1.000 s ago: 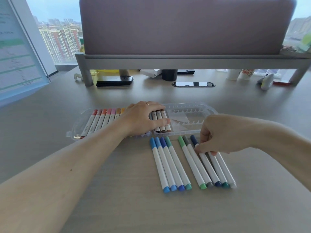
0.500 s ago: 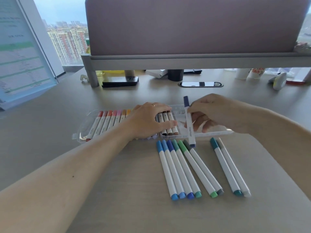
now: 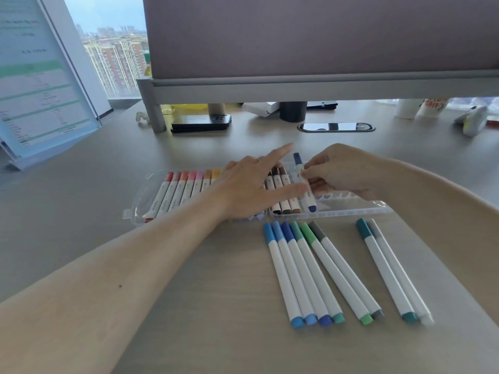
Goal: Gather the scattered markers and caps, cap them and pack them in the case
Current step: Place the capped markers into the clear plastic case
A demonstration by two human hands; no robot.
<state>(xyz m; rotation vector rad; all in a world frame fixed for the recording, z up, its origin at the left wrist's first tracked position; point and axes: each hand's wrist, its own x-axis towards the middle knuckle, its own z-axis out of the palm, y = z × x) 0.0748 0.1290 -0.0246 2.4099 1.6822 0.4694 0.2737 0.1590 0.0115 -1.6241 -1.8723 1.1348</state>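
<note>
In the middle of the frame, the left hand [image 3: 251, 187] is spread wide over the markers in the case [image 3: 351, 211]. The right hand [image 3: 340, 171] pinches a navy marker [image 3: 309, 199] lying in the case beside the brown ones [image 3: 283, 203]. Eight loose markers [image 3: 310, 268] lie on the table [image 3: 243, 333], lower right.

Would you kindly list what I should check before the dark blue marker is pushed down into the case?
1. Dark blue marker capped: ok.
2. Right hand grip: ok, its fingers pinch the barrel.
3. Free slots in the case right of the brown markers: ok.
4. Marker lined up with one slot: cannot tell.
5. Left hand clear of the marker: not ok, its thumb reaches the barrel.
6. Eight loose markers capped: ok.
</note>
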